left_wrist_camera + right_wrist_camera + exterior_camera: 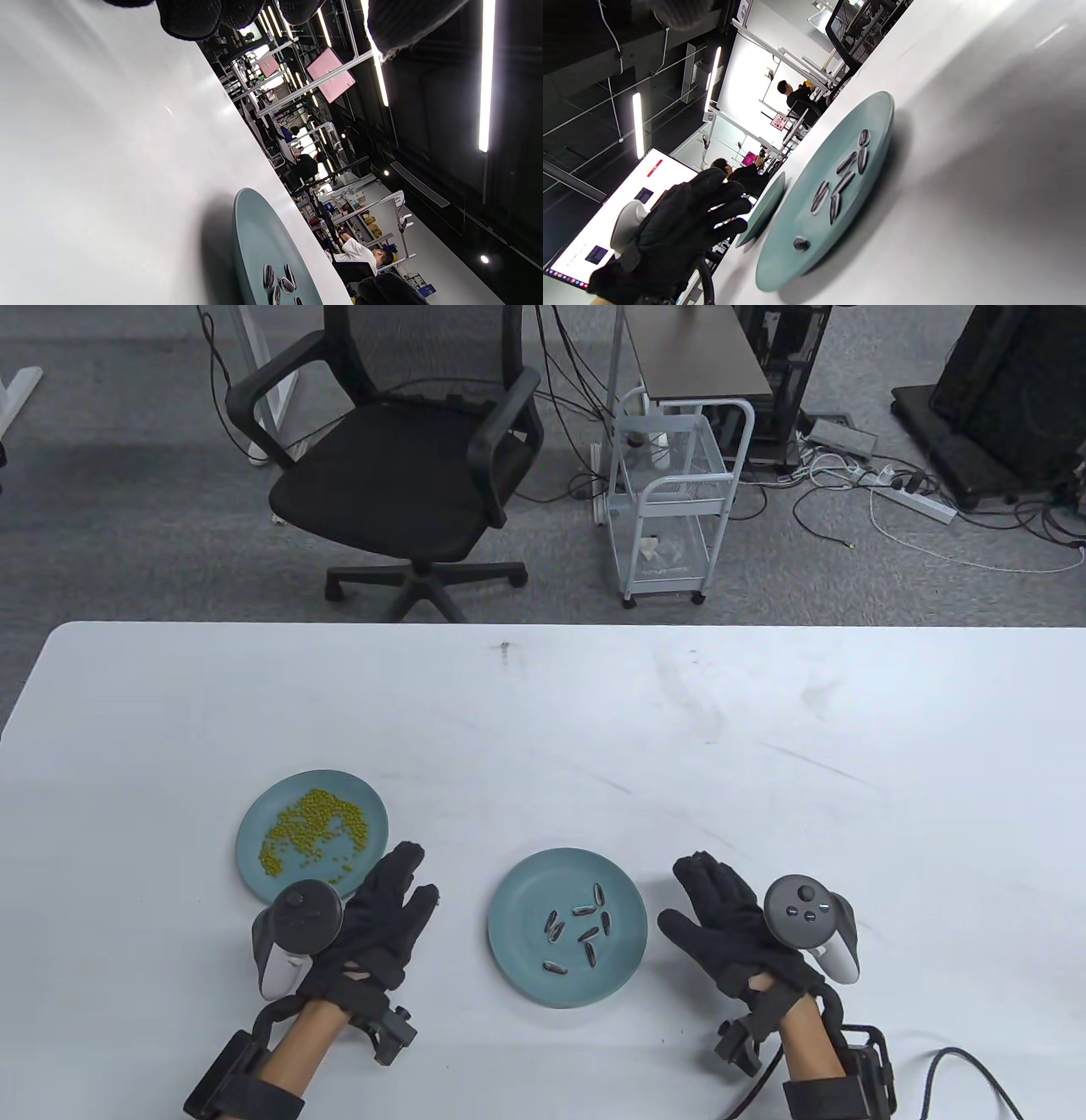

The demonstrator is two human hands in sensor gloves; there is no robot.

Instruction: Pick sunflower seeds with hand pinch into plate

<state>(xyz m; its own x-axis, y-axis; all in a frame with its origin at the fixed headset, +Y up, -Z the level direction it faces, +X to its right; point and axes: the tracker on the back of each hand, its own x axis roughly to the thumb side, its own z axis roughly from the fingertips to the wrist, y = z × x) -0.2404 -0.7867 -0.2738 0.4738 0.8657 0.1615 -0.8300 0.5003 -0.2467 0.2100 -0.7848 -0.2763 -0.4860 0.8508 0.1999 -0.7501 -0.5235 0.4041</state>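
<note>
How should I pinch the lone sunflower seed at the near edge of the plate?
Pinch the lone seed across its narrow width, from straight above, thumb and forefinger on its long sides. It lies flat on the plate, apart from the others, so fingertips have room.

Both hands wear black knitted sensor gloves, the left hand [382, 920] at the lower left of the table view and the right hand [721, 929] at the lower right. A rounded tracker sits on each: dark grey head, white grip, with buttons and a thumbstick on the right tracker [810, 925]. Black wrist straps carry small boxy modules, and a black cable [967, 1069] trails from the right wrist
</note>
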